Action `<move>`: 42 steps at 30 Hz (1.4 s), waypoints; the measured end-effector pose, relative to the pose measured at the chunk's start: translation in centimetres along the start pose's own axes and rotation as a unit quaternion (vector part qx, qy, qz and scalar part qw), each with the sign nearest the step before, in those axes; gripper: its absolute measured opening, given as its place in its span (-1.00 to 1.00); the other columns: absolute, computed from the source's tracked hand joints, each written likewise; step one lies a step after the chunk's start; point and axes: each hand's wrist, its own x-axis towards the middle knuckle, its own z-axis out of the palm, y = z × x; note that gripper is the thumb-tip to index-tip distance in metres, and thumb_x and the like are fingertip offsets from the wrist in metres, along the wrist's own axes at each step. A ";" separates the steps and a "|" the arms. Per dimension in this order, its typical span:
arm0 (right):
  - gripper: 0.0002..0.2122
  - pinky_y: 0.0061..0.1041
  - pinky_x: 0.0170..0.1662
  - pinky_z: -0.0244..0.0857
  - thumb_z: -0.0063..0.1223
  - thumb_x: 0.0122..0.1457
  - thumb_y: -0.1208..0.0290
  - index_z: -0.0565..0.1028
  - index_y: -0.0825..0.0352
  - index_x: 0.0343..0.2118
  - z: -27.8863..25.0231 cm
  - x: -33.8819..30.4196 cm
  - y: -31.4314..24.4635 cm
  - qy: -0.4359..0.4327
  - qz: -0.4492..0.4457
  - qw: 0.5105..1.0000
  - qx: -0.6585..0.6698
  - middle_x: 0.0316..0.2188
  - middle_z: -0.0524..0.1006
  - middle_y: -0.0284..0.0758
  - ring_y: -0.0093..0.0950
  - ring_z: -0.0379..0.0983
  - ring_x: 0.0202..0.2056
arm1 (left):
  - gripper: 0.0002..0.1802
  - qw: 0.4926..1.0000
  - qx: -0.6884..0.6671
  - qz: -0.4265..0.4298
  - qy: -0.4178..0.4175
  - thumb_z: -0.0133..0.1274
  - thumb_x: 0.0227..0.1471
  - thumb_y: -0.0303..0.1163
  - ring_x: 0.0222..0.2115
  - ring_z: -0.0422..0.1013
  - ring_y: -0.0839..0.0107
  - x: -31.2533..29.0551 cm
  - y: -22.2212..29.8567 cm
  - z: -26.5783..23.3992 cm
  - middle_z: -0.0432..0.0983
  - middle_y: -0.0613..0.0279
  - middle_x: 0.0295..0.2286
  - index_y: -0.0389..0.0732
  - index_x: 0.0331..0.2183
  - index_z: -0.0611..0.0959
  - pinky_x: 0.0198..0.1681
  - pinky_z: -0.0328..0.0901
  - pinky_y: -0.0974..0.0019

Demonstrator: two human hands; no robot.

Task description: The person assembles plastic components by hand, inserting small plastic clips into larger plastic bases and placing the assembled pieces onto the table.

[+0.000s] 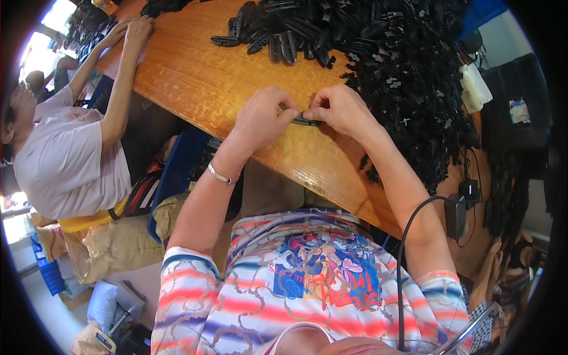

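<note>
Between my two hands, just above the wooden table, is a small, slim black plastic part. My left hand, with a silver bracelet on its wrist, pinches near the left end of this part with thumb and forefinger. At the other end, my right hand has its thumb and fingers closed on it. The fingertips cover both ends of the part, so any smaller piece there is hidden.
Longer black plastic pieces are heaped at the far edge. A large mound of small black parts lies along the right, near a black adapter with cables. Another person works at the table's left; sacks stand below.
</note>
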 end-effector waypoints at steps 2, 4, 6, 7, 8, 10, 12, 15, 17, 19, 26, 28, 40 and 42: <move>-0.70 -0.19 -0.18 0.54 0.53 0.08 0.12 0.80 0.28 -0.34 -0.1 0.0 -0.2 -0.011 -0.003 0.999 -0.030 -0.41 0.75 -0.14 -0.13 0.71 -0.33 | -0.80 0.999 0.000 -0.012 -0.033 0.36 0.13 -0.35 -0.32 0.59 0.14 0.2 0.4 -0.3 0.64 0.01 -0.32 -0.29 -0.29 0.78 -0.19 0.46 0.15; -0.70 -0.14 -0.15 0.55 0.50 0.11 0.06 0.81 0.22 -0.34 0.1 0.1 -0.6 -0.010 -0.024 0.997 -0.075 -0.39 0.75 -0.14 -0.12 0.73 -0.28 | -0.80 0.998 0.005 -0.017 -0.056 0.36 0.13 -0.34 -0.32 0.58 0.15 0.7 0.2 -0.8 0.63 0.02 -0.33 -0.29 -0.30 0.77 -0.20 0.45 0.14; -0.73 -0.11 -0.15 0.55 0.47 0.14 0.09 0.80 0.23 -0.34 1.7 -0.6 -0.5 0.029 -0.034 0.998 -0.046 -0.40 0.75 -0.14 -0.10 0.72 -0.26 | -0.79 0.998 0.011 -0.040 -0.043 0.37 0.12 -0.33 -0.35 0.56 0.18 -0.2 -0.4 -0.6 0.60 0.03 -0.36 -0.29 -0.30 0.77 -0.23 0.43 0.15; -0.76 -0.12 -0.14 0.54 0.45 0.17 0.15 0.78 0.24 -0.32 2.3 -1.7 -1.0 0.022 -0.050 0.997 -0.063 -0.38 0.74 -0.17 -0.11 0.71 -0.25 | -0.80 0.999 0.025 0.003 -0.044 0.36 0.12 -0.34 -0.36 0.56 0.20 -0.9 -0.9 -1.0 0.60 0.05 -0.37 -0.30 -0.31 0.77 -0.23 0.43 0.17; -0.79 -0.13 -0.13 0.53 0.43 0.21 0.21 0.76 0.26 -0.30 3.0 -3.1 -1.2 0.013 -0.066 0.994 -0.080 -0.35 0.74 -0.20 -0.11 0.69 -0.24 | -0.80 0.997 0.039 0.044 -0.045 0.36 0.13 -0.35 -0.36 0.56 0.23 -1.8 -1.7 -1.9 0.60 0.07 -0.37 -0.30 -0.31 0.77 -0.23 0.43 0.19; -0.80 -0.10 -0.09 0.52 0.40 0.22 0.21 0.76 0.24 -0.28 3.3 -6.1 -0.4 0.019 -0.114 0.990 -0.077 -0.31 0.73 -0.20 -0.10 0.68 -0.18 | -0.85 0.989 0.044 -0.053 -0.131 0.34 0.16 -0.42 -0.34 0.58 0.34 -4.0 -1.2 -5.7 0.64 0.13 -0.36 -0.32 -0.29 0.78 -0.19 0.45 0.25; -0.75 -0.07 -0.05 0.53 0.33 0.28 0.16 0.75 0.26 -0.27 2.3 -8.2 0.4 0.010 -0.135 0.990 -0.044 -0.24 0.73 -0.14 -0.05 0.68 -0.15 | -0.87 0.987 -0.008 -0.084 -0.139 0.32 0.19 -0.49 -0.29 0.59 0.45 -6.6 -3.5 -9.7 0.69 0.18 -0.31 -0.34 -0.23 0.80 -0.15 0.47 0.31; -0.88 -0.12 -0.06 0.55 0.30 0.25 0.32 0.72 0.22 -0.26 0.1 -6.9 2.6 0.154 -0.095 0.979 -0.093 -0.21 0.65 -0.19 -0.09 0.67 -0.13 | -0.77 0.986 -0.089 -0.139 -0.008 0.30 0.23 -0.51 -0.22 0.60 0.51 -7.3 -5.9 -11.4 0.73 0.18 -0.25 -0.37 -0.09 0.77 -0.09 0.48 0.33; -0.92 -0.14 -0.08 0.56 0.29 0.25 0.39 0.71 0.22 -0.25 -0.7 -5.7 3.0 0.195 -0.094 0.970 -0.108 -0.20 0.63 -0.20 -0.10 0.67 -0.14 | -0.75 0.994 -0.032 -0.097 0.034 0.30 0.21 -0.51 -0.21 0.62 0.45 -5.7 -4.4 -10.3 0.73 0.16 -0.25 -0.35 -0.07 0.77 -0.07 0.49 0.31; -0.91 -0.17 -0.10 0.58 0.22 0.22 0.55 0.68 0.26 -0.24 -1.1 -3.9 3.7 0.248 -0.119 0.945 -0.178 -0.15 0.58 -0.18 -0.10 0.67 -0.16 | -0.69 0.993 0.081 -0.003 0.091 0.30 0.17 -0.51 -0.18 0.65 0.29 -2.7 -3.1 -8.6 0.72 0.13 -0.24 -0.29 -0.02 0.77 -0.03 0.50 0.24; -0.82 -0.17 -0.13 0.60 0.20 0.17 0.63 0.61 0.36 -0.16 -1.5 -1.8 4.1 0.132 -0.084 0.943 -0.294 -0.11 0.57 -0.13 -0.09 0.69 -0.22 | -0.63 0.959 0.207 0.141 0.131 0.27 0.14 -0.56 0.03 0.51 0.07 5.9 -2.9 -4.5 0.60 0.13 -0.06 -0.15 0.01 0.75 0.09 0.46 0.07; -0.83 -0.17 -0.15 0.60 0.20 0.17 0.62 0.60 0.35 -0.17 -1.3 -2.0 3.8 0.135 -0.100 0.942 -0.290 -0.12 0.57 -0.13 -0.10 0.69 -0.24 | -0.66 0.951 0.234 0.171 0.108 0.28 0.12 -0.59 0.03 0.49 0.09 7.5 -3.6 -4.3 0.56 0.14 -0.04 -0.17 -0.04 0.75 0.09 0.46 0.07; -0.88 -0.14 -0.17 0.56 0.26 0.22 0.56 0.58 0.30 -0.20 -0.4 -4.3 2.1 0.176 -0.196 0.961 -0.086 -0.24 0.59 -0.15 -0.06 0.65 -0.23 | -0.83 0.974 0.154 0.164 -0.004 0.32 0.19 -0.39 -0.16 0.61 0.02 5.6 -1.5 -4.0 0.68 0.07 -0.25 -0.23 -0.18 0.77 -0.07 0.48 0.04; -0.87 -0.13 -0.16 0.55 0.26 0.23 0.57 0.59 0.29 -0.19 -0.1 -4.2 2.0 0.180 -0.214 0.957 -0.074 -0.24 0.59 -0.15 -0.05 0.64 -0.22 | -0.83 0.983 0.111 0.142 -0.047 0.31 0.21 -0.38 -0.18 0.62 0.00 5.3 -1.2 -3.7 0.70 0.04 -0.25 -0.25 -0.19 0.79 -0.09 0.48 0.04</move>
